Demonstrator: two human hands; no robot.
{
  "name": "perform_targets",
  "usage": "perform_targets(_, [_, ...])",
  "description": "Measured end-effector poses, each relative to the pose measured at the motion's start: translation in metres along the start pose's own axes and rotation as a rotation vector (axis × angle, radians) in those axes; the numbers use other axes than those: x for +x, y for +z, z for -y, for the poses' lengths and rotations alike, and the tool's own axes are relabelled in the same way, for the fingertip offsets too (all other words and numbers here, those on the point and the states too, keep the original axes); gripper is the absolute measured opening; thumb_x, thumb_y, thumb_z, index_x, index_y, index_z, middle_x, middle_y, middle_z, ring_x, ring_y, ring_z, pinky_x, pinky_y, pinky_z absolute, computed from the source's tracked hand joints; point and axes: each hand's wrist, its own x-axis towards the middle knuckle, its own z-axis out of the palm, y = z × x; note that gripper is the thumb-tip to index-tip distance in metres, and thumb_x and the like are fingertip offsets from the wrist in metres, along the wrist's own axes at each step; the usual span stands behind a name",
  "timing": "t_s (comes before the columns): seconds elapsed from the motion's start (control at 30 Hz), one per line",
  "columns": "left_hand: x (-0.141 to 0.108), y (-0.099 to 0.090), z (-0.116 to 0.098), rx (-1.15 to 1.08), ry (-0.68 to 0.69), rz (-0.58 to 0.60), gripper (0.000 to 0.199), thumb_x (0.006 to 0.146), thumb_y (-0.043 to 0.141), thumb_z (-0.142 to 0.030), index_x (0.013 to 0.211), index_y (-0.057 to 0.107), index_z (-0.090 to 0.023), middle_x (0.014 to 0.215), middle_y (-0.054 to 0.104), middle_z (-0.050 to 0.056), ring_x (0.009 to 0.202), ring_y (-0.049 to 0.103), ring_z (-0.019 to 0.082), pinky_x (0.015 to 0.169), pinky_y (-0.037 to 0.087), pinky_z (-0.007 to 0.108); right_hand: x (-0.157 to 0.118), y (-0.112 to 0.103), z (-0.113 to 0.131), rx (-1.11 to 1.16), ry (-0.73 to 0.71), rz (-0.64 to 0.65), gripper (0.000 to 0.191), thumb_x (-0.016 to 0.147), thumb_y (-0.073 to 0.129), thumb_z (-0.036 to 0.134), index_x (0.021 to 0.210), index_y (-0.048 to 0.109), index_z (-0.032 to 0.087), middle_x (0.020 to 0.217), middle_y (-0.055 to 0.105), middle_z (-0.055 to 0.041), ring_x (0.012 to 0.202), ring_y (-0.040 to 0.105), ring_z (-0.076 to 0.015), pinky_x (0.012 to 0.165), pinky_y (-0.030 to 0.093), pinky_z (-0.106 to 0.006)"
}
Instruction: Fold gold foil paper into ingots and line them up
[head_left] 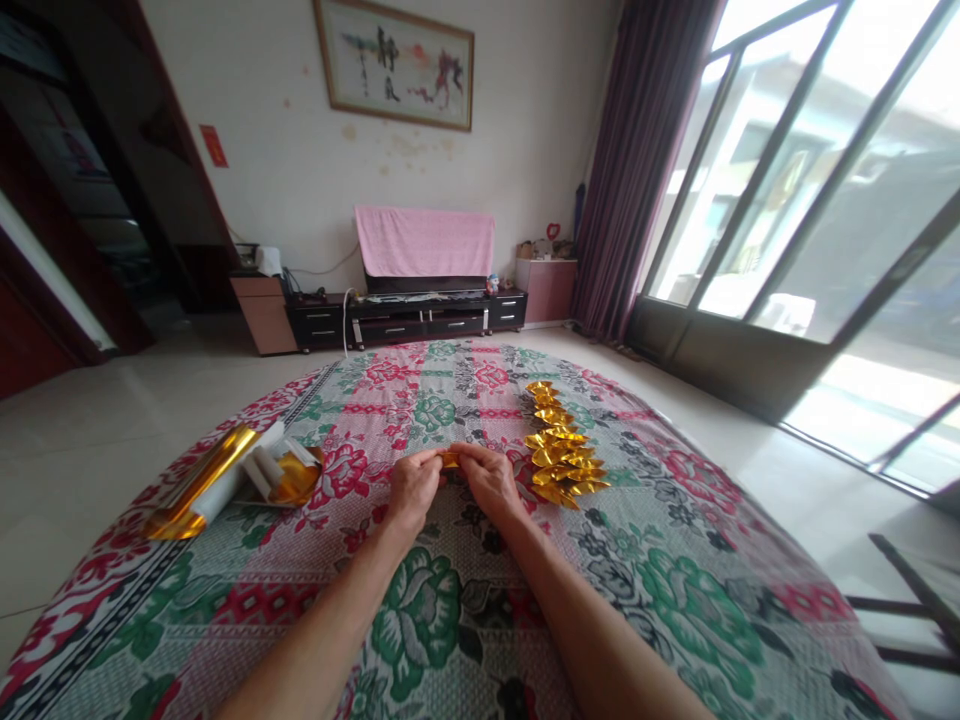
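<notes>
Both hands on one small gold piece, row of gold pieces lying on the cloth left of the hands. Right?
One side is wrong: the row of gold pieces lies on the cloth to the right of the hands, as the head view shows. The left hand and right hand are indeed both on one small gold piece.
</notes>
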Motion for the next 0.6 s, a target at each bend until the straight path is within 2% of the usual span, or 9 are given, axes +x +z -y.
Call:
perform_targets(0.17, [-0.001, 0.002, -0.003, -0.041, -0.035, -0.030, 0.029, 0.070, 0.053, -0.015, 0.094, 0.070, -0.014, 0.086, 0.072, 0.008, 0.071, 0.066, 0.017, 0.057, 0.051, 0.023, -0.001, 0.000, 0.006, 0.011, -0.001, -0.054, 0.030, 0.074, 0.048, 0.028, 0.089, 0.072, 0.019, 0.072, 0.069, 0.0002, 0.059, 0.058, -0.0129, 0.057, 0.046, -0.021])
perform_targets(0.33, [-0.001, -0.002, -0.005, -0.062, -0.047, 0.019, 0.028, 0.069, 0.053, -0.016, 0.091, 0.070, -0.015, 0.082, 0.072, 0.006, 0.073, 0.067, 0.018, 0.056, 0.050, 0.022, 0.000, 0.003, 0.005, 0.035, 0.027, -0.092, 0.029, 0.072, 0.049, 0.031, 0.085, 0.073, 0.019, 0.060, 0.066, 0.0012, 0.052, 0.054, -0.0119, 0.049, 0.042, -0.020])
perform_targets(0.6, [-0.006, -0.009, -0.016, -0.082, -0.067, 0.012, 0.023, 0.063, 0.059, -0.016, 0.083, 0.070, -0.014, 0.070, 0.071, 0.004, 0.062, 0.064, 0.015, 0.050, 0.046, 0.020, 0.000, 0.002, 0.008, 0.089, 0.055, -0.084, 0.028, 0.070, 0.050, 0.028, 0.082, 0.073, 0.018, 0.063, 0.067, 0.0006, 0.053, 0.054, -0.0115, 0.050, 0.042, -0.019])
